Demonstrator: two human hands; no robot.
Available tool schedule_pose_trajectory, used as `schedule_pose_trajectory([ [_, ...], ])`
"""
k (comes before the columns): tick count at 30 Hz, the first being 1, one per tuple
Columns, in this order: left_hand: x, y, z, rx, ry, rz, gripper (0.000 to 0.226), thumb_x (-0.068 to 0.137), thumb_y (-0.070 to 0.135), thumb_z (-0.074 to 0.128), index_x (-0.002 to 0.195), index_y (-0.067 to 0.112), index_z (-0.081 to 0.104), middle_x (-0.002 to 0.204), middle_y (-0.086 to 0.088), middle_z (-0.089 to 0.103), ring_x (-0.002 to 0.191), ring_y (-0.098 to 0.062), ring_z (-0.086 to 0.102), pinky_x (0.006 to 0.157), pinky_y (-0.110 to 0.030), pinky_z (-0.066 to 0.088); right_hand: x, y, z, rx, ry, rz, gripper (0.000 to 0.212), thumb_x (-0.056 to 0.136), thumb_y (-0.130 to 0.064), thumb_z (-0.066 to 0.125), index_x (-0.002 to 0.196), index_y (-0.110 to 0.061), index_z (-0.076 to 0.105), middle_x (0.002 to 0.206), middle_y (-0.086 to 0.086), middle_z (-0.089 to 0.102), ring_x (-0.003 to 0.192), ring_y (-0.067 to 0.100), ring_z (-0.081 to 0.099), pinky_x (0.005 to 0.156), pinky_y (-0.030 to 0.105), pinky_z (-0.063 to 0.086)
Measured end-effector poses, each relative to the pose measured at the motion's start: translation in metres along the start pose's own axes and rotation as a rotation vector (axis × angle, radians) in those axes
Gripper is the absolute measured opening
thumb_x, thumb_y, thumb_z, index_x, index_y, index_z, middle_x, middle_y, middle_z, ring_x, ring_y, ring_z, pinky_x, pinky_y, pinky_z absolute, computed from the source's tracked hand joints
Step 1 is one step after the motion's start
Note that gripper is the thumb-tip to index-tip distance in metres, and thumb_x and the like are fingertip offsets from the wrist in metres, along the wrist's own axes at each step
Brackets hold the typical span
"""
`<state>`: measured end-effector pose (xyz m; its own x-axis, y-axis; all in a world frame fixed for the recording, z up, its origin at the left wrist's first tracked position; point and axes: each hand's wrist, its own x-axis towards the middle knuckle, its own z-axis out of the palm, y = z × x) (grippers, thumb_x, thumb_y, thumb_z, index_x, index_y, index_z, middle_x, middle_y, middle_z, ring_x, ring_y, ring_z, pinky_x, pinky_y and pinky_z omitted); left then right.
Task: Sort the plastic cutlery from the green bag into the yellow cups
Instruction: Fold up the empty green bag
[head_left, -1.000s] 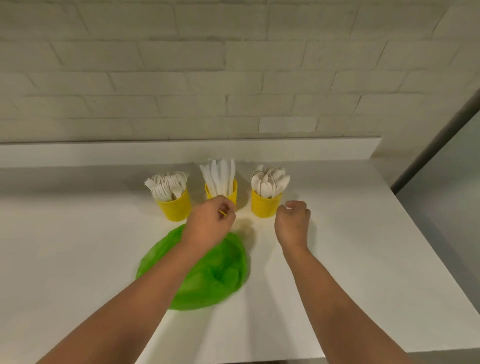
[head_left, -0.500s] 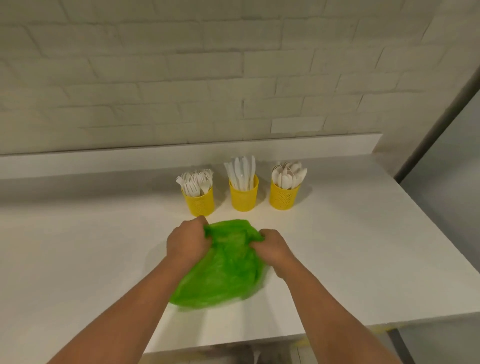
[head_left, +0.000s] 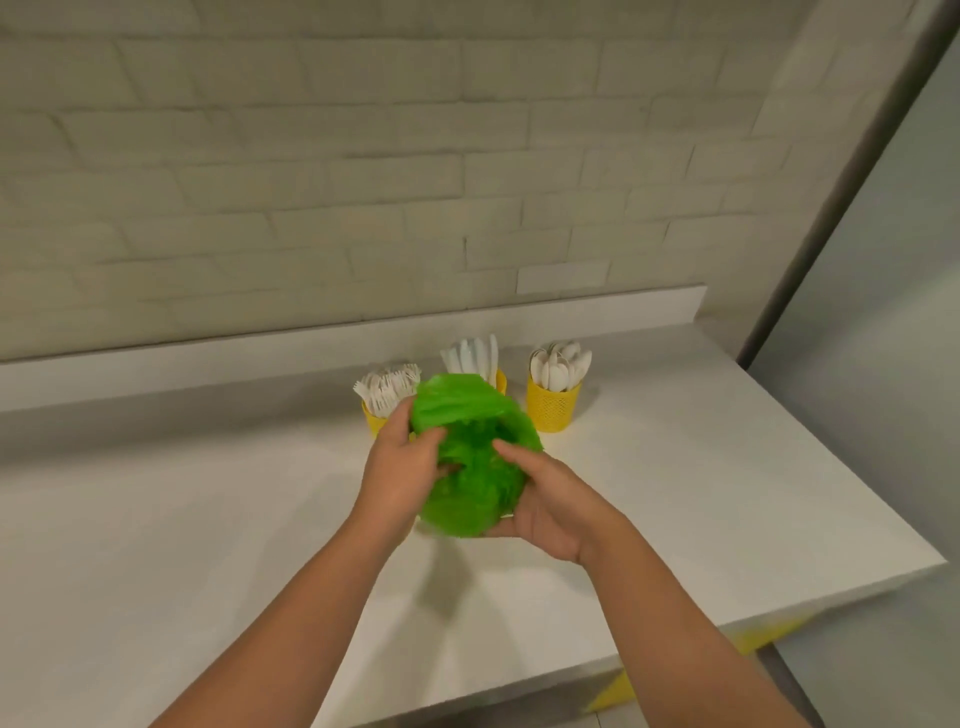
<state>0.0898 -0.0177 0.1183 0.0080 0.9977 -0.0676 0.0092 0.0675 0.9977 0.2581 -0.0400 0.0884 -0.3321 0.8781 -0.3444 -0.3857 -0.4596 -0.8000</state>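
Green bag (head_left: 470, 457) is now being held up off the white table (head_left: 208, 519), bunched into a loose ball between both hands; half a second ago it was lying flat on the table with the hands only at its far edge. It is hanging in front of the cups, covering most of the middle yellow cup (head_left: 501, 382) and part of the left yellow cup (head_left: 373, 421).

Left hand (head_left: 400, 467) is gripping the bag's left side, fingers curled into the plastic. Right hand (head_left: 545, 506) is cupping it from below and the right, thumb pressing on top.

No cutlery is showing in the bag and it is looking limp, so it is probably empty; inside not fully visible.

Forks (head_left: 387, 387) are standing in the left cup, knives (head_left: 472, 356) in the middle one, spoons (head_left: 561, 366) in the right yellow cup (head_left: 553, 408), all upright near the back ledge. Judging from this, sorting is looking finished and the person is crumpling or checking the bag.
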Motion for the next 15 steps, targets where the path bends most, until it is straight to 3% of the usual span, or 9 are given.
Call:
schedule_pose_trajectory([
  [2, -0.005, 0.001, 0.003, 0.224, -0.164, 0.163, 0.045, 0.082, 0.032, 0.067, 0.126, 0.039, 0.060, 0.121, 0.007, 0.069, 0.112, -0.011, 0.067, 0.095, -0.041, 0.057, -0.006, -0.012, 0.009, 0.053, 0.004, -0.065, 0.046, 0.104, -0.038, 0.049, 0.147, -0.022, 0.052, 0.141, 0.008, 0.064, 0.133, 0.032, 0.059, 0.111, 0.061, 0.043],
  [4, -0.011, 0.000, 0.008, 0.367, -0.275, 0.258, 0.061, 0.078, 0.048, 0.075, 0.134, 0.042, 0.053, 0.128, 0.011, 0.063, 0.117, -0.005, 0.063, 0.097, -0.030, 0.054, -0.012, -0.026, 0.016, 0.038, 0.004, -0.093, 0.053, 0.103, -0.050, 0.036, 0.146, -0.023, 0.055, 0.142, 0.007, 0.063, 0.134, 0.029, 0.057, 0.111, 0.054, 0.042],
  [7, -0.012, 0.002, 0.016, 0.344, -0.121, 0.296, 0.048, 0.082, 0.038, 0.081, 0.126, 0.037, 0.060, 0.112, 0.018, 0.070, 0.101, 0.004, 0.066, 0.083, -0.017, 0.053, -0.022, -0.038, 0.020, -0.065, -0.062, -0.098, 0.064, 0.103, -0.062, 0.027, 0.146, -0.025, 0.055, 0.144, 0.007, 0.062, 0.135, 0.028, 0.056, 0.113, 0.055, 0.042],
  [9, -0.010, 0.004, 0.014, 0.225, 0.040, 0.220, 0.029, 0.089, 0.010, 0.074, 0.110, 0.030, 0.069, 0.095, 0.012, 0.076, 0.092, -0.005, 0.072, 0.078, -0.025, 0.055, -0.025, -0.040, 0.020, -0.183, -0.019, -0.125, 0.053, 0.104, -0.058, 0.036, 0.144, -0.030, 0.057, 0.144, 0.007, 0.061, 0.129, 0.033, 0.060, 0.108, 0.056, 0.049],
  [11, -0.006, 0.007, 0.007, -0.087, 0.033, 0.069, 0.031, 0.092, -0.006, 0.062, 0.105, 0.019, 0.074, 0.095, -0.003, 0.079, 0.095, -0.023, 0.075, 0.077, -0.036, 0.061, -0.028, -0.039, 0.016, -0.332, 0.105, -0.237, 0.045, 0.103, -0.038, 0.056, 0.147, -0.045, 0.049, 0.152, 0.003, 0.051, 0.124, 0.033, 0.063, 0.099, 0.048, 0.057],
  [13, -0.010, 0.018, 0.004, -0.349, -0.061, -0.010, 0.027, 0.095, -0.008, 0.056, 0.109, 0.009, 0.072, 0.099, -0.011, 0.079, 0.091, -0.026, 0.076, 0.070, -0.035, 0.061, -0.033, -0.034, 0.013, -0.505, 0.070, -0.342, 0.078, 0.098, -0.019, 0.068, 0.153, -0.057, 0.027, 0.159, -0.005, 0.035, 0.117, 0.027, 0.069, 0.094, 0.042, 0.059],
  [15, -0.014, 0.028, 0.005, -0.421, -0.117, -0.025, 0.023, 0.096, -0.004, 0.056, 0.109, 0.008, 0.072, 0.096, -0.013, 0.077, 0.084, -0.025, 0.075, 0.065, -0.035, 0.060, -0.035, -0.031, 0.016, -0.567, -0.014, -0.328, 0.094, 0.095, -0.013, 0.072, 0.153, -0.061, 0.016, 0.155, 0.000, 0.039, 0.105, 0.030, 0.074, 0.095, 0.048, 0.059],
])
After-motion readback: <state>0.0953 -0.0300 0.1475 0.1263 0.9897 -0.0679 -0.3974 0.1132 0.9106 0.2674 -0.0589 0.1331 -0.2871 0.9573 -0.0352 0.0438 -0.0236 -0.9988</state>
